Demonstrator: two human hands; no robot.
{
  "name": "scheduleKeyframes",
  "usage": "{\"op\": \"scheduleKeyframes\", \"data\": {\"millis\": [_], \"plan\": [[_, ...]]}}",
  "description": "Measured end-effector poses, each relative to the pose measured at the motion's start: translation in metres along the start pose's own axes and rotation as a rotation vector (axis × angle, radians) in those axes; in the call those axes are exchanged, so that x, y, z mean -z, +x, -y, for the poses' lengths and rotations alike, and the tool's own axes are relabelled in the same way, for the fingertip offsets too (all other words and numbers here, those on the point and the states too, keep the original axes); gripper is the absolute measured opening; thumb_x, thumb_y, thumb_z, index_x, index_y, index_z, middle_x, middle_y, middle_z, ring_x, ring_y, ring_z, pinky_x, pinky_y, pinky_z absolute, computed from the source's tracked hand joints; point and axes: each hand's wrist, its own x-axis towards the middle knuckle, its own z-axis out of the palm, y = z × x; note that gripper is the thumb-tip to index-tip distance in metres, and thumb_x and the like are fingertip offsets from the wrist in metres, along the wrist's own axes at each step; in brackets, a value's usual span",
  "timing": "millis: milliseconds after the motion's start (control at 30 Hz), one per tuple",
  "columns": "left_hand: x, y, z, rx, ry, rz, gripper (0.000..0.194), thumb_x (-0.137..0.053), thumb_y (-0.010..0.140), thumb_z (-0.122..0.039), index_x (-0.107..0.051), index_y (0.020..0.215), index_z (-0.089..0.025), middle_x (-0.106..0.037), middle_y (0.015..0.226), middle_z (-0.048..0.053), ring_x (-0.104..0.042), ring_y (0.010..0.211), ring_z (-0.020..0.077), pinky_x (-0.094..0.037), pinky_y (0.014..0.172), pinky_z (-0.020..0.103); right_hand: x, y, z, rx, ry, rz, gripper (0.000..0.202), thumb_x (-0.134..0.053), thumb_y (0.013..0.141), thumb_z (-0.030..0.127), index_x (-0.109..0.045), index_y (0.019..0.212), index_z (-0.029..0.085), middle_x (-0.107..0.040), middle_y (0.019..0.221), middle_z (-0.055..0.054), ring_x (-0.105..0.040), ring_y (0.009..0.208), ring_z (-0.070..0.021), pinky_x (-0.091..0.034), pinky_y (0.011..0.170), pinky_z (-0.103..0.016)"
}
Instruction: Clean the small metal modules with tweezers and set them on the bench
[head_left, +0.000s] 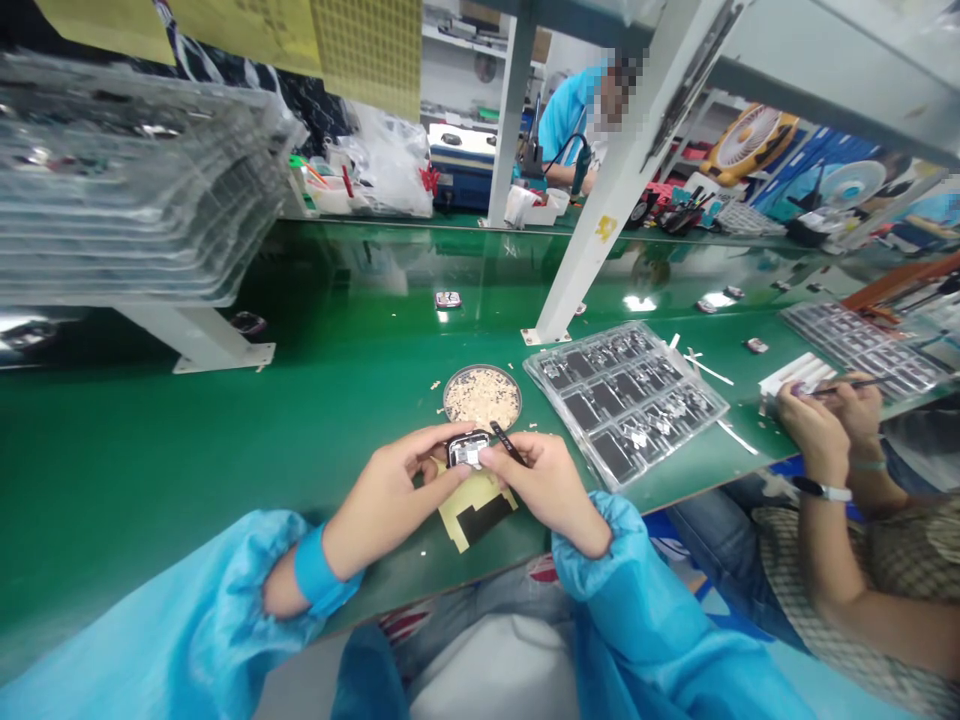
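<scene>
Between thumb and fingers, my left hand point(394, 485) grips a small open smartwatch case point(466, 449) with silvery parts inside. My right hand point(544, 475) has black tweezers point(507, 441) tucked in its fingers, slanting up to the left, while its thumb touches the right side of the case. Just beyond the case stands a round dish point(481, 397) full of small pale bits. Under my hands lies a yellow sheet point(455, 528) with a dark cut-out shape on it.
Right of the dish is a clear compartment tray point(626, 400) of dark screens. Loose white strips point(737, 437) lie beside it. A metal post point(592, 240) rises from the green bench point(330, 420). Stacked trays point(135, 220) stand at left. A co-worker's hands point(829, 415) work at right.
</scene>
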Motion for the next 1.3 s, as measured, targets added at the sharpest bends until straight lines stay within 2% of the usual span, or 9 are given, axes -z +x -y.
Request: {"op": "scheduleKeyframes", "data": {"millis": [133, 300, 433, 600, 700, 800, 900, 1133, 1300], "plan": [[0.0, 0.001, 0.0, -0.071, 0.081, -0.021, 0.047, -0.069, 0.089, -0.044, -0.067, 0.132, -0.025, -0.07, 0.118, 0.008, -0.065, 0.087, 0.0209, -0.053, 0.081, 0.033, 0.0, 0.001, 0.0, 0.004, -0.008, -0.009, 0.03, -0.073, 0.082, 0.042, -0.069, 0.07, 0.015, -0.062, 0.057, 0.001, -0.052, 0.054, -0.0115, -0.039, 0.051, -0.023], [0.001, 0.0, 0.001, -0.084, 0.099, -0.028, 0.048, -0.069, 0.089, -0.043, -0.067, 0.133, -0.023, -0.073, 0.109, 0.007, -0.064, 0.079, 0.0193, -0.055, 0.076, 0.032, 0.0, 0.002, 0.0, -0.003, 0.005, -0.003, 0.03, -0.073, 0.082, 0.042, -0.067, 0.07, 0.015, -0.06, 0.057, 0.001, -0.051, 0.053, -0.0107, -0.038, 0.052, -0.023], [0.0, -0.001, 0.003, -0.148, 0.105, -0.077, 0.041, -0.07, 0.088, -0.039, -0.07, 0.128, -0.026, -0.073, 0.118, 0.006, -0.068, 0.09, 0.0216, -0.056, 0.086, 0.036, -0.002, 0.001, 0.002, 0.004, -0.014, -0.045, 0.032, -0.074, 0.081, 0.042, -0.063, 0.068, 0.016, -0.058, 0.059, 0.002, -0.049, 0.054, -0.0105, -0.037, 0.052, -0.023], [-0.002, 0.0, 0.002, 0.032, -0.199, -0.014, 0.053, -0.077, 0.082, -0.039, -0.067, 0.132, -0.023, -0.077, 0.109, 0.006, -0.072, 0.098, 0.0256, -0.06, 0.089, 0.038, -0.01, 0.0, 0.003, 0.071, 0.163, -0.122, 0.035, -0.083, 0.071, 0.032, -0.058, 0.093, 0.019, -0.063, 0.081, 0.002, -0.056, 0.067, -0.0113, -0.043, 0.059, -0.022], [-0.004, 0.001, -0.003, 0.089, -0.42, 0.029, 0.052, -0.081, 0.079, -0.034, -0.068, 0.128, -0.02, -0.077, 0.115, 0.007, -0.07, 0.111, 0.0259, -0.057, 0.099, 0.036, -0.016, 0.0, 0.001, 0.059, 0.236, -0.104, 0.033, -0.08, 0.075, 0.031, -0.059, 0.098, 0.019, -0.062, 0.083, 0.001, -0.058, 0.07, -0.0119, -0.045, 0.061, -0.023], [-0.007, 0.001, -0.006, 0.074, -0.487, 0.052, 0.046, -0.079, 0.081, -0.03, -0.07, 0.125, -0.02, -0.076, 0.116, 0.007, -0.069, 0.115, 0.0245, -0.056, 0.101, 0.034, -0.02, 0.001, 0.0, 0.059, 0.216, -0.116, 0.029, -0.077, 0.078, 0.031, -0.064, 0.1, 0.018, -0.064, 0.086, -0.001, -0.06, 0.074, -0.0136, -0.048, 0.067, -0.025], [-0.009, -0.001, -0.003, -0.039, -0.38, 0.035, 0.037, -0.074, 0.086, -0.028, -0.072, 0.122, -0.023, -0.071, 0.121, 0.007, -0.067, 0.114, 0.0231, -0.055, 0.099, 0.032, -0.023, 0.002, 0.0, 0.061, 0.223, -0.087, 0.029, -0.079, 0.075, 0.032, -0.068, 0.098, 0.017, -0.069, 0.089, -0.003, -0.063, 0.08, -0.0166, -0.051, 0.074, -0.028], [-0.011, -0.006, 0.003, -0.152, 0.092, -0.061, 0.036, -0.062, 0.092, -0.027, -0.07, 0.127, -0.028, -0.071, 0.12, 0.004, -0.066, 0.086, 0.0173, -0.055, 0.076, 0.029, -0.021, 0.003, 0.003, 0.074, 0.169, -0.096, 0.02, -0.082, 0.07, 0.029, -0.069, 0.077, 0.017, -0.063, 0.067, 0.002, -0.05, 0.059, -0.0112, -0.042, 0.056, -0.023], [-0.013, -0.004, -0.001, -0.194, 0.134, -0.082, 0.031, -0.062, 0.092, -0.025, -0.074, 0.121, -0.025, -0.075, 0.12, 0.004, -0.069, 0.095, 0.0189, -0.053, 0.086, 0.028, -0.023, 0.003, 0.003, 0.105, 0.114, -0.114, 0.018, -0.08, 0.071, 0.029, -0.067, 0.075, 0.016, -0.061, 0.065, 0.002, -0.048, 0.057, -0.0108, -0.039, 0.054, -0.023]]}}
